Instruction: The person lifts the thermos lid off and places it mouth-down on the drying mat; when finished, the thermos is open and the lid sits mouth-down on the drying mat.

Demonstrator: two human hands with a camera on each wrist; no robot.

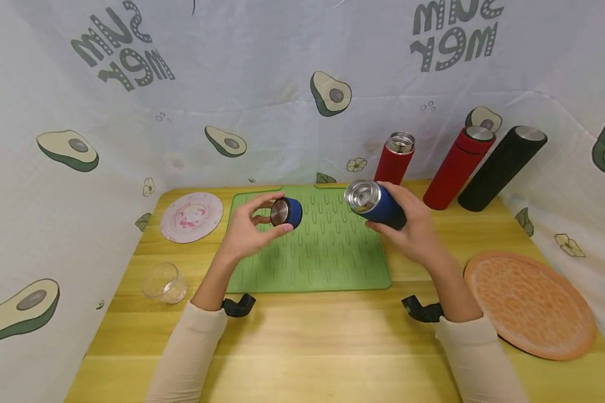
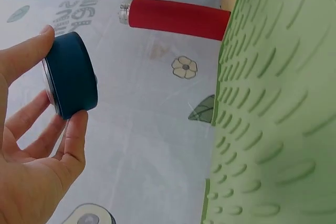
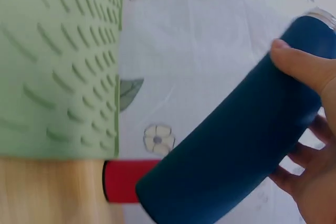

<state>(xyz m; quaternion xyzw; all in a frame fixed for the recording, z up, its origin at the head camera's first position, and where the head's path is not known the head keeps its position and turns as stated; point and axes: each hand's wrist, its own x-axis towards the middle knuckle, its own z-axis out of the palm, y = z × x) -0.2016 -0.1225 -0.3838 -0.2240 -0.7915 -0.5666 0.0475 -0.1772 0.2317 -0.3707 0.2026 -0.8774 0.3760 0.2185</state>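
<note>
The left hand (image 1: 249, 225) pinches a blue cap (image 1: 287, 213) with a metal top between thumb and fingers, above the green mat (image 1: 312, 252). In the left wrist view the cap (image 2: 71, 76) is held by its edges. The right hand (image 1: 412, 224) grips a blue bottle (image 1: 387, 208) near its uncapped metal mouth, which tilts toward the left hand. In the right wrist view the bottle (image 3: 236, 129) slants across, thumb on one side and fingers on the other. Cap and bottle are apart, both off the mat.
An uncapped red bottle (image 1: 393, 162), a capped red bottle (image 1: 456, 170) and a black bottle (image 1: 501, 170) stand at the back right. A round pinkish mat (image 1: 191, 217) and a clear glass (image 1: 165, 282) are at the left. An orange round mat (image 1: 529, 305) lies at the right.
</note>
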